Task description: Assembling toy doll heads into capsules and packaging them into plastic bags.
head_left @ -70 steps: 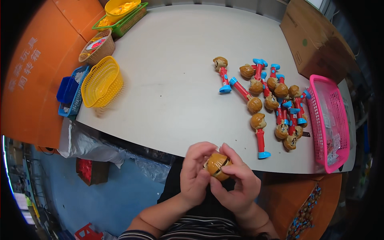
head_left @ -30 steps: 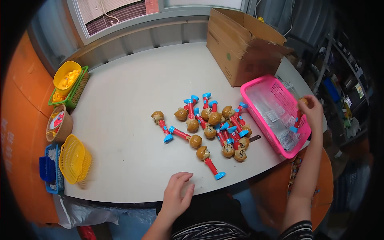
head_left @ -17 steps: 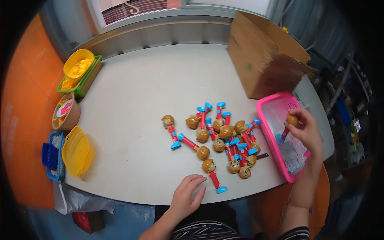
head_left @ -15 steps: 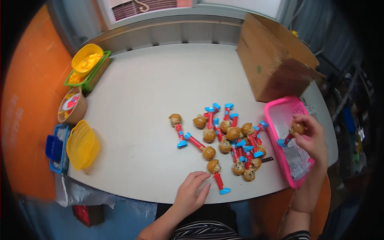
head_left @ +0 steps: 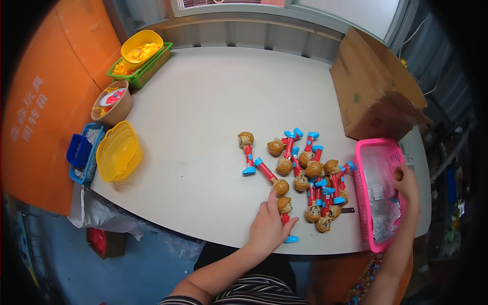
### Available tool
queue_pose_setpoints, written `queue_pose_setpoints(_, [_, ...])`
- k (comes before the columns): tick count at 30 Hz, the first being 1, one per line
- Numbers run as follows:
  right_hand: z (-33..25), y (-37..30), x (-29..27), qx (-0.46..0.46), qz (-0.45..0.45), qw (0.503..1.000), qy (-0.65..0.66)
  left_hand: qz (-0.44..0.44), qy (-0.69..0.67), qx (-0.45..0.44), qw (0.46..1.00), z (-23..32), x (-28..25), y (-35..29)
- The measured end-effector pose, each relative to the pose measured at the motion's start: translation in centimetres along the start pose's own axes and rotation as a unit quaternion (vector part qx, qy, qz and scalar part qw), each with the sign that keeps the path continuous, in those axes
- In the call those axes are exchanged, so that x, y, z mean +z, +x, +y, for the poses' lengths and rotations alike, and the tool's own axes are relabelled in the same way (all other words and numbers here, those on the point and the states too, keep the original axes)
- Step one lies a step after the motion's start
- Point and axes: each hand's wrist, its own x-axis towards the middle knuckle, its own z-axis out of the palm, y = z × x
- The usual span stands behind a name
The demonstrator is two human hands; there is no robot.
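Observation:
My right hand (head_left: 409,192) is closed round a toy figurine (head_left: 398,175); its brown head and a bit of blue show beside the fingers. It is above the right side of a pink basket (head_left: 362,203) that holds clear plastic bags (head_left: 377,192). My left hand (head_left: 269,223), forefinger and thumb apart, lies over another figurine (head_left: 285,204) near the table's front edge and covers part of its red body. Just beyond the forefinger lies one more figurine (head_left: 280,187). Several like it, brown-haired with red bodies and blue feet, lie in a loose pile (head_left: 315,170).
A tall open cardboard box (head_left: 373,86) stands at the back right of the white table (head_left: 203,101). Along the left edge are a green basket (head_left: 152,66) under a yellow tub (head_left: 143,38), a tan basket (head_left: 119,109), a blue basket (head_left: 91,168) and a yellow basket (head_left: 122,152).
My left hand has moved from beside the nearest figurine to over it. My right hand has turned, hiding more of its figurine above the basket. The whole view has shifted.

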Motion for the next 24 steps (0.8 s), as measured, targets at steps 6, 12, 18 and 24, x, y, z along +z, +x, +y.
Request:
queue_pose_setpoints(6, [-0.9,-1.2,3.6,-0.050,0.044,0.989,0.135,0.039,0.028,0.081,0.996,-2.1,1.3,0.9])
queue_pose_setpoints(12, [0.6,-3.4,3.2,0.015,0.026,0.987,0.155,-0.027,-0.004,-0.007,1.000,-0.8,0.5,1.0])
queue_pose_setpoints(18, [2.9,-3.9,2.3,0.051,0.033,0.960,0.273,0.047,0.038,0.073,0.996,-2.8,2.4,0.8])
queue_pose_setpoints(24, [0.3,-5.3,-0.9,0.026,-0.040,0.887,0.459,0.068,0.003,0.047,0.997,-3.3,2.2,0.4])
